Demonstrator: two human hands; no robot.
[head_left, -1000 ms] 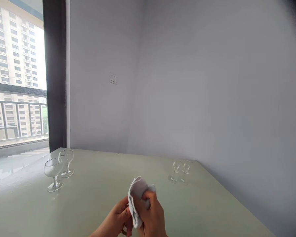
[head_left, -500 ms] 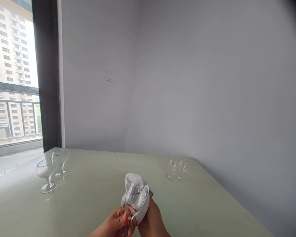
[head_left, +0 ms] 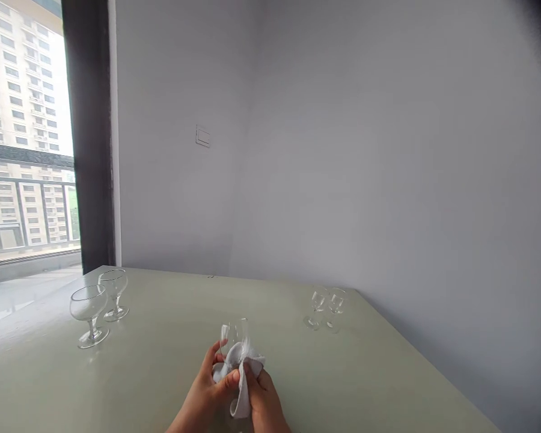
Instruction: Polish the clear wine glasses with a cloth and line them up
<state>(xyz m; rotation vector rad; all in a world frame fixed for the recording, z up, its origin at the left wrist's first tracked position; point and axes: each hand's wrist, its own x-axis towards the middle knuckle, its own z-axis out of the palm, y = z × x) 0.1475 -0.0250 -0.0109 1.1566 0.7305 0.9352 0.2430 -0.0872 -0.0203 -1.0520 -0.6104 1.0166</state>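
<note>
A clear stemmed glass [head_left: 235,334] is held upright near the table's front, its bowl showing above a white cloth [head_left: 241,403]. My left hand [head_left: 214,376] wraps the left side of the glass, its thumb against the cloth. On the right, my right hand [head_left: 261,391] pinches the cloth around the lower part of the glass. The cloth and fingers hide most of the stem, and the foot is hard to make out.
Two round-bowled stemmed glasses [head_left: 89,307] [head_left: 113,288] stand at the table's left. Toward the back right are two smaller stemmed glasses [head_left: 317,302] [head_left: 336,305]. The pale green table [head_left: 162,337] meets a grey wall [head_left: 320,150]; a window is at left.
The held glass has turned so its bowl points up. The cloth has gone from around the bowl to the lower part, and my left hand has moved up beside the bowl.
</note>
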